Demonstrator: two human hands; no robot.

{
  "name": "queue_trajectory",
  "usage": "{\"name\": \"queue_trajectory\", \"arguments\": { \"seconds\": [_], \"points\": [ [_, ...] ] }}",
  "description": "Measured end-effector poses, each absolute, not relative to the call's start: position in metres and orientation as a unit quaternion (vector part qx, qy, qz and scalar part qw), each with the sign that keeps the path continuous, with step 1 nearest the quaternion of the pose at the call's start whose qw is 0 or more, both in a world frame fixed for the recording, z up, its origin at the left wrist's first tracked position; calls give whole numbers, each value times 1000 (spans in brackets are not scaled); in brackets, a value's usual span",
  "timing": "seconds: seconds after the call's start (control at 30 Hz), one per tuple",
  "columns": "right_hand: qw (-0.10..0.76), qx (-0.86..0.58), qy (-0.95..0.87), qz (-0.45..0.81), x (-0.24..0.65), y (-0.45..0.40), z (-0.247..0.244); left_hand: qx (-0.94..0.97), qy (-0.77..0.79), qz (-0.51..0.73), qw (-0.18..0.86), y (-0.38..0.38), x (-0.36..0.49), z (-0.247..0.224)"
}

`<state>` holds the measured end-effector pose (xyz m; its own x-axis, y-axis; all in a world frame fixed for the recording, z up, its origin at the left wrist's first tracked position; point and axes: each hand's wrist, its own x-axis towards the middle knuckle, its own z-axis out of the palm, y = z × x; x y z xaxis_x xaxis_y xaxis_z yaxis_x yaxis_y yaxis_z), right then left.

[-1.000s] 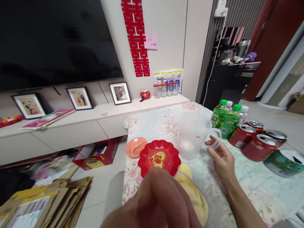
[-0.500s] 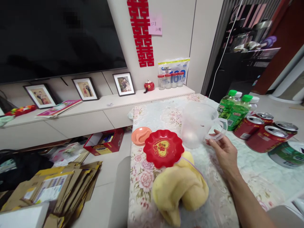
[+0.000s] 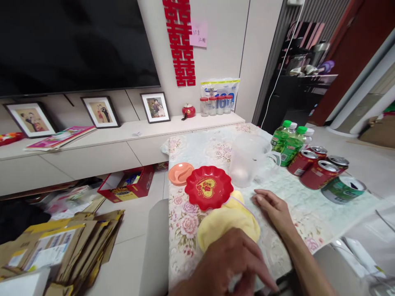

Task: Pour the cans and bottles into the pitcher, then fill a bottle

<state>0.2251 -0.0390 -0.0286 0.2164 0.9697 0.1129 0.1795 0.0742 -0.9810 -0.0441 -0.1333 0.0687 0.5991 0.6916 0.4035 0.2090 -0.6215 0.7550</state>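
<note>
Cloth [image 3: 220,224] is lying at twelve o'clock from the left hand [image 3: 233,259], whose grip I cannot tell, and eight o'clock from the right hand [image 3: 275,209], fingers loosely parted.

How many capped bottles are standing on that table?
4 in view, just beyond the red cans: a farther green-capped bottle, a nearer green-capped bottle, and two white-capped bottles partly hidden behind them. More could be hidden there.

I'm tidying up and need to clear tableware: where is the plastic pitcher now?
In the head view, the plastic pitcher stands right of centre on the floral tablecloth, between the red plate and green-capped bottles.
</note>
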Motion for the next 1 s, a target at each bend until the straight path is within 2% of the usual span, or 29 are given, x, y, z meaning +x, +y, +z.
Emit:
{"name": "queue_trajectory", "arguments": {
  "seconds": [0.13,0.27,0.37,0.47,0.57,0.67,0.8,1.0],
  "points": [
    [468,-525,-584,404,204,-57,-19,825,276,435,231,-107,-34,50],
    [398,-495,-663,396,192,-67,-12,834,327,407,178,-98,-27,33],
    [377,-479,-660,439,193,-70,-8,839,360,372,167,-90,-15,22],
    [404,-489,-620,462,193,-73,-8,814,402,382,173,-81,-3,0],
    [457,-532,-572,426,188,-73,-13,782,432,426,143,-75,5,-30],
    [515,-581,-511,368,186,-72,-21,812,418,390,116,-73,6,-48],
    [583,-654,-417,242,220,-85,-21,825,418,372,78,-72,1,-45],
    [634,-723,-269,59,356,-113,0,834,420,343,99,-61,7,-16]
  ]
}}
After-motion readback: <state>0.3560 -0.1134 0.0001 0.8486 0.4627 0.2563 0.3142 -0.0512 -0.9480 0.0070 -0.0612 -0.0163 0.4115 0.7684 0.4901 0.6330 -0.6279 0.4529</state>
